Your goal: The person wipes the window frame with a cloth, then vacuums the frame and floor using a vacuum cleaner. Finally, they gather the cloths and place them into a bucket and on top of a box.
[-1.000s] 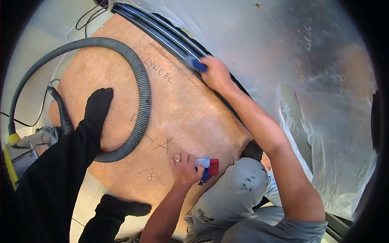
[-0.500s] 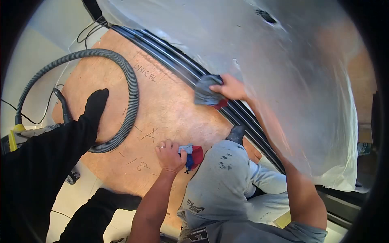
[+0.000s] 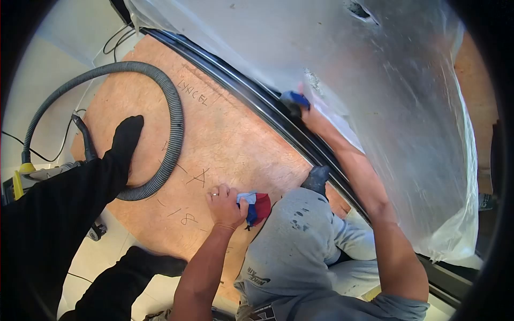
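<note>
My left hand (image 3: 226, 206) rests on the plywood board (image 3: 230, 142), fingers closed around a bunched red and blue rag (image 3: 260, 207) beside my bent knee. Farther out, my right hand (image 3: 313, 119) grips another cloth (image 3: 294, 100), grey and blue and a little blurred. It is at the black metal track (image 3: 235, 84) that runs diagonally along the board's edge. Behind that hand hangs a translucent plastic sheet (image 3: 412, 123), close to my right forearm. The sheet partly hides the track's far side.
A grey ribbed hose (image 3: 175, 120) curves over the board on the left, joined to a grey and yellow machine (image 3: 25, 170). Another person's black-clad leg (image 3: 69, 206) and socked feet (image 3: 128, 131) are there too. Cables (image 3: 113, 47) lie at the back left corner.
My right hand has moved with its cloth away from the board side, across the track toward the plastic sheet. The cloth is bunched differently, with blue showing. My left hand stays put.
</note>
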The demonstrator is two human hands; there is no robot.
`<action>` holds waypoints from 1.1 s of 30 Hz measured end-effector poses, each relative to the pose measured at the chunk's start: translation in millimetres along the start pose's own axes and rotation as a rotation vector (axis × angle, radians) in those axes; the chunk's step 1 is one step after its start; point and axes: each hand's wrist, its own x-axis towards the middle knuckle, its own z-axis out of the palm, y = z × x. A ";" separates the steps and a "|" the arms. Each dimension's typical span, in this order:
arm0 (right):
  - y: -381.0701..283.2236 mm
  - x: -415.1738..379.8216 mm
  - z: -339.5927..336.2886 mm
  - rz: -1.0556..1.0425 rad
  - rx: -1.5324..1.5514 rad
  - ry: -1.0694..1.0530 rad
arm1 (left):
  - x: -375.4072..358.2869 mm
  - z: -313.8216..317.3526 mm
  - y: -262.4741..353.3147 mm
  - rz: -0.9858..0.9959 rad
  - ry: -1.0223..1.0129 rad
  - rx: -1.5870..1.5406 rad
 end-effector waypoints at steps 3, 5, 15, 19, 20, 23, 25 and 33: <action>54.7 48.2 4.4 0.470 0.391 0.016 | 0.9 -0.4 -2.4 0.002 -0.014 -0.005; 49.1 65.9 -18.9 0.774 0.675 0.092 | -1.6 -1.3 -2.2 0.003 -0.012 -0.025; -52.9 0.1 -29.3 0.116 0.197 0.123 | 1.5 -1.8 -3.2 -0.014 -0.009 -0.054; -41.3 12.6 6.6 0.275 0.330 0.052 | 1.7 -0.7 -3.8 0.003 0.023 -0.048; -38.6 16.9 13.1 0.287 0.341 0.038 | 0.9 -0.4 -3.6 0.001 0.022 -0.047; -42.7 26.9 22.2 0.298 0.356 0.000 | 1.8 -2.5 -4.4 -0.026 -0.024 -0.058; -45.8 33.0 32.2 0.283 0.384 0.019 | 0.8 -3.1 -3.2 -0.040 -0.045 -0.066; -32.9 42.6 64.4 0.157 0.160 -0.161 | 2.2 -4.1 -4.6 -0.026 -0.008 -0.085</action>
